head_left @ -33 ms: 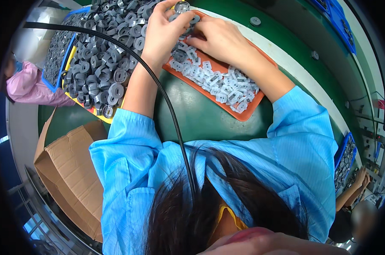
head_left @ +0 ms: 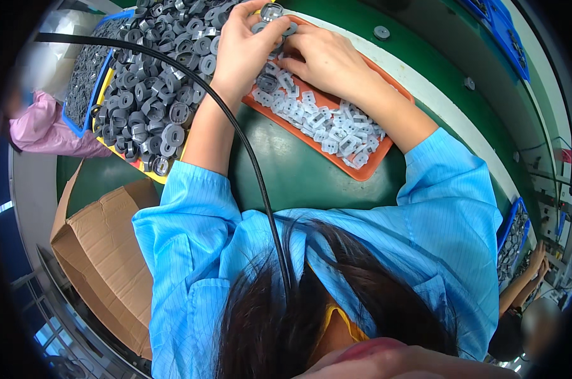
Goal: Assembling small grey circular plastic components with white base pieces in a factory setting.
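My left hand [head_left: 243, 50] is closed at the top of the orange tray [head_left: 356, 172], with a grey round plastic part [head_left: 272, 12] between its thumb and fingers. Beside it, my right hand [head_left: 324, 60] has its fingers bent inward over the tray. A grey ring [head_left: 290, 29] shows at the right fingertips; whether they grip it is hidden. Below the hands, another dark grey round part [head_left: 267, 82] lies in the tray. Many small whitish translucent plastic pieces [head_left: 336, 132] are spread through the tray's near half.
A yellow-edged bin heaped with grey ring parts [head_left: 150, 95] stands at my left, a blue bin of small dark parts [head_left: 95, 72] beyond it. A black cable [head_left: 251, 148] crosses the view. An open cardboard box [head_left: 112, 252] is at lower left. Co-workers' pink sleeve [head_left: 52, 129] and hands [head_left: 535, 268] appear.
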{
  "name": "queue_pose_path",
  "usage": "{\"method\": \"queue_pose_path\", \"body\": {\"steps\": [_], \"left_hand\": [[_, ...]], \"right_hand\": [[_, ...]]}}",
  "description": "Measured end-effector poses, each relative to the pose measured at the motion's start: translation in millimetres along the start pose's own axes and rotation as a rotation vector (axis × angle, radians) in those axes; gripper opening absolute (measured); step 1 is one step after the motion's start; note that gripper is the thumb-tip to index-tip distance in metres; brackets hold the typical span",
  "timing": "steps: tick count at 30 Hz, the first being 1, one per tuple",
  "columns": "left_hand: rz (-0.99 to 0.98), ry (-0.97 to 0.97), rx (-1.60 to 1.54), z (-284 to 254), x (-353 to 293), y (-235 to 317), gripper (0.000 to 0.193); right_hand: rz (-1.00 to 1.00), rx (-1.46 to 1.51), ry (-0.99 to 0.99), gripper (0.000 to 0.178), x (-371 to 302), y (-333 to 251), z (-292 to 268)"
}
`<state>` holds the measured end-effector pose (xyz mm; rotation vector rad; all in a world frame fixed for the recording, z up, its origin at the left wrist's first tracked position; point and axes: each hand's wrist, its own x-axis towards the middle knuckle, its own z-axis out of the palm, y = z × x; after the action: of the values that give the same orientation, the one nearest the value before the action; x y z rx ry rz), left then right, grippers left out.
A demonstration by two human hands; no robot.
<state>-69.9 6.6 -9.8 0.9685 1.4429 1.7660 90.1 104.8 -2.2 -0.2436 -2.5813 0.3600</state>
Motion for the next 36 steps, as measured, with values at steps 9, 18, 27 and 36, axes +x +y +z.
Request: {"method": "queue_pose_path", "body": {"steps": [9, 18, 27, 36], "left_hand": [[0.292, -0.004, 0.536, 19.3, -15.6, 9.0, 0.045], [0.406, 0.015, 0.709, 40.1, -27.9, 3.6, 0.043], [0.383, 0.055, 0.718, 45.6, -30.3, 6.1, 0.044], [0.468, 0.083, 0.771, 47.2, -34.7, 1.7, 0.045]], "right_hand": [[0.386, 0.643, -0.187, 0.012, -8.2, 20.9, -38.6], [0.675, 1.347, -0.175, 0.022, -9.3, 36.5, -59.3], [0.534, 0.895, 0.126, 0.014, -4.1, 14.6, -42.9], [0.518, 0.849, -0.012, 0.013, -3.6, 16.6, -47.6]]}}
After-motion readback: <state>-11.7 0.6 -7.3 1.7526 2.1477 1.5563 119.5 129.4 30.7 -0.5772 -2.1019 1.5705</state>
